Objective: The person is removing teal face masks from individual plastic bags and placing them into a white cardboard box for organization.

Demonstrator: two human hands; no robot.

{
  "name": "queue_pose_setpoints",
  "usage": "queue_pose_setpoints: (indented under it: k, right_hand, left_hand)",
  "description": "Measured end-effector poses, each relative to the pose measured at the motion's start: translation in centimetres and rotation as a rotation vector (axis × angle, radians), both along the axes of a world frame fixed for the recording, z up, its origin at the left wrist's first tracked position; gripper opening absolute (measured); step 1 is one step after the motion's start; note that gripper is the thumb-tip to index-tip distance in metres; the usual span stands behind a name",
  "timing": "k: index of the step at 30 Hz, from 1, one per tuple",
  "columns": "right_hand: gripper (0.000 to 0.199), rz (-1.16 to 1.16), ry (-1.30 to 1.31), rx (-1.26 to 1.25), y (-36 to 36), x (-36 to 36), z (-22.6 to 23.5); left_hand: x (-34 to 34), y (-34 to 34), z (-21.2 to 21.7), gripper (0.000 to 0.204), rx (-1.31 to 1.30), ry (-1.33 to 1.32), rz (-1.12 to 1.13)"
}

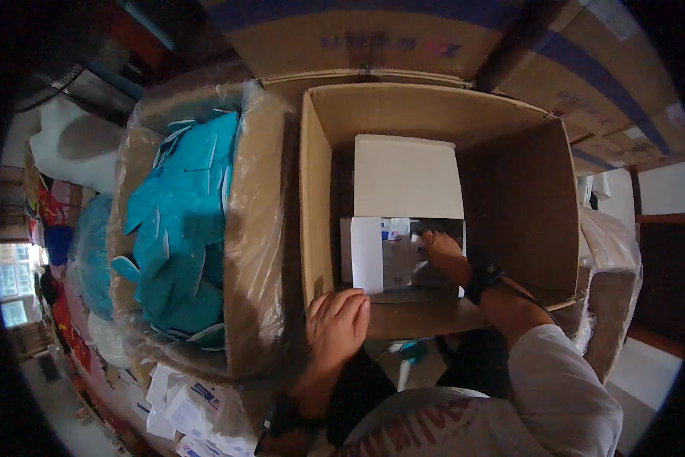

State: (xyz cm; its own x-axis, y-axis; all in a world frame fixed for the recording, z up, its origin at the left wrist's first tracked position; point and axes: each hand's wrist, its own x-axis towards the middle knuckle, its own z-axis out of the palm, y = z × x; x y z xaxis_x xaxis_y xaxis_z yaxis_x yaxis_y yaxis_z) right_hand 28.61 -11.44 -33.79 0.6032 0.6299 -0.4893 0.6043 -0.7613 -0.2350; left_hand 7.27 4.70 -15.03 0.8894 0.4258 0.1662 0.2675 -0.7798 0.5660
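Note:
A large brown cardboard carton point(323, 175) stands open in front of me. Inside it sits a white box point(367, 255), its broad lid flap point(407, 175) raised toward the far side. White packets with blue print point(395, 251) lie in this box. My left hand point(338, 324) grips the carton's near rim at the left, fingers bent over the edge beside the white box's corner. Reaching into the white box, my right hand point(443, 255) has its fingers curled among the packets. What those fingers hold is too dark and small to make out.
To the left, a plastic-lined carton point(255, 266) holds a heap of teal flat pieces point(182, 221). White printed packages point(197, 407) in clear plastic lie at the lower left. Closed cartons point(357, 38) are stacked behind, and another plastic-wrapped carton point(613, 282) stands at the right.

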Motion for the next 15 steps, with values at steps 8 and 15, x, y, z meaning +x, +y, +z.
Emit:
queue_pose_setpoints:
  k: [8, 15]
  right_hand:
    - [0.027, 0.346, -0.005, 0.166, -2.0, -0.1, 10.0]
    - [0.023, 0.309, 0.158, 0.664, -4.5, -3.0, 26.7]
  left_hand:
    - [-0.8, -0.5, -0.3, 0.017, -0.035, 0.015, 0.001]
    - [2.7, -4.4, 5.3, 0.040, -0.195, -0.209, -0.112]
